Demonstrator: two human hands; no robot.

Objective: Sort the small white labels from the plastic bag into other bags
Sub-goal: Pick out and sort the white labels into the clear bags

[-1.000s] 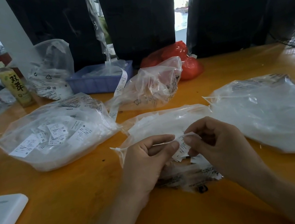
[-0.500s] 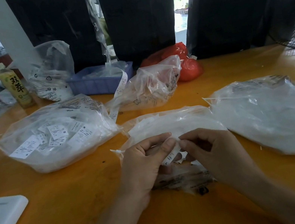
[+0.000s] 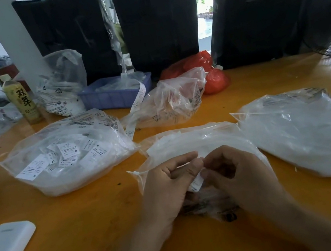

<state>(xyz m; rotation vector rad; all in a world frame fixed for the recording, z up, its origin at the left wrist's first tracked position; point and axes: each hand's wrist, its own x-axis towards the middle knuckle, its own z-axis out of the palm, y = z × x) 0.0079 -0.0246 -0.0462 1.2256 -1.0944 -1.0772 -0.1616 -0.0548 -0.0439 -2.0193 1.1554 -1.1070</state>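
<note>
Hands have closed in since a second ago: left hand (image 3: 169,187) and right hand (image 3: 238,175) together pinching one small white label (image 3: 196,183) over the middle bag (image 3: 196,140), probably reading size; next: drop into matching bag.

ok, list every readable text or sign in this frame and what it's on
"双萃": label of the yellow tea bottle.
"S", "M", "XL": size letters on white labels inside the clear bag on the left.
Recycling triangle sign: on the bag behind the bottle; another on the bag in the middle.
Fine print on the bags, the label strip and the label in the fingers: too small or blurred.
</note>
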